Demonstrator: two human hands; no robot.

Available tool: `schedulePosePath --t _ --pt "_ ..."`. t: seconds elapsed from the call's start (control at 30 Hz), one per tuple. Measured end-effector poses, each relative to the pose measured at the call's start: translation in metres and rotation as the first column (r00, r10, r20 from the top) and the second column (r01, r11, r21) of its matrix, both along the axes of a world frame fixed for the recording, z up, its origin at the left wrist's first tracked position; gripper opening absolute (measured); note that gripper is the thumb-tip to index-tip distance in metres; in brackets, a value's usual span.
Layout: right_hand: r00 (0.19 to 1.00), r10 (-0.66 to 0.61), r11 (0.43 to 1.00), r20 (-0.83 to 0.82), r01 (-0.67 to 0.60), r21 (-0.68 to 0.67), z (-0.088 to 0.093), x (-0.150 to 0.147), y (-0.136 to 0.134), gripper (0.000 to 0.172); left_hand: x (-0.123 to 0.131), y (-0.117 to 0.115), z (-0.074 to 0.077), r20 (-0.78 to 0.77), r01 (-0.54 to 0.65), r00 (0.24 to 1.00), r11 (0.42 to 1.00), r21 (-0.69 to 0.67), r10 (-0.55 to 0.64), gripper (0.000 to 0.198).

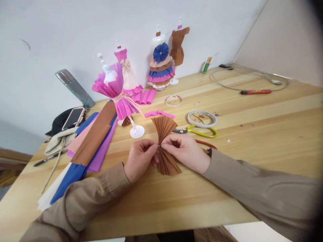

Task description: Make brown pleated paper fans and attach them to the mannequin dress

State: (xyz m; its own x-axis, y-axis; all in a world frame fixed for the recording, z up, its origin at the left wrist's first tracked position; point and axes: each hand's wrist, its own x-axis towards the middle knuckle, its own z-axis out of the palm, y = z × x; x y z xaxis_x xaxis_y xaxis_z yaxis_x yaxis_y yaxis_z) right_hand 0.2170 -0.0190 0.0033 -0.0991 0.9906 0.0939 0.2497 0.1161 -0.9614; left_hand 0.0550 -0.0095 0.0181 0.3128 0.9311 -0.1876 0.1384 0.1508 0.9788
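Observation:
A brown pleated paper bow [169, 161] fans out above and below its pinched middle, just over the wooden table [252, 181]. My left hand [141, 158] grips that middle from the left, thumb and fingers pressed together. From the other side my right hand [188, 151] pinches the same spot with thumb and forefinger. Whatever binds the bow's centre is mostly covered by the fingertips. Scissors with yellow-green handles [214, 131] lie just beyond my right hand. Close past my left hand stands a small mannequin in a pink paper dress [125, 109] on a white base.
Crepe paper strips [93, 141] lie at the left, near a phone [74, 117] and a pen [47, 159]. More dressed mannequins [161, 72] stand along the wall. Tape rolls [202, 119], a glue bottle [207, 65] and a cabled red-handled tool [256, 91] lie behind and right.

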Motion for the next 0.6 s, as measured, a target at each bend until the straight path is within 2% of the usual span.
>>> schedulePosePath --t 0.13,0.3,0.6 --pt "0.981 0.024 0.991 -0.195 -0.049 -0.123 0.0029 0.0006 0.0012 0.021 0.0002 0.0007 -0.0007 0.118 0.0 0.993 0.998 -0.058 0.007 0.029" --pt "0.914 -0.001 0.971 -0.405 -0.097 -0.22 0.0029 -0.0012 0.0024 0.031 -0.0005 0.0013 -0.0048 0.202 -0.01 0.979 0.999 -0.048 0.019 0.034" --pt "0.898 -0.097 0.965 -0.429 -0.021 -0.261 -0.0035 -0.0064 0.002 0.04 0.0007 0.0018 -0.0077 0.2 -0.05 0.979 0.998 0.025 0.044 0.036"
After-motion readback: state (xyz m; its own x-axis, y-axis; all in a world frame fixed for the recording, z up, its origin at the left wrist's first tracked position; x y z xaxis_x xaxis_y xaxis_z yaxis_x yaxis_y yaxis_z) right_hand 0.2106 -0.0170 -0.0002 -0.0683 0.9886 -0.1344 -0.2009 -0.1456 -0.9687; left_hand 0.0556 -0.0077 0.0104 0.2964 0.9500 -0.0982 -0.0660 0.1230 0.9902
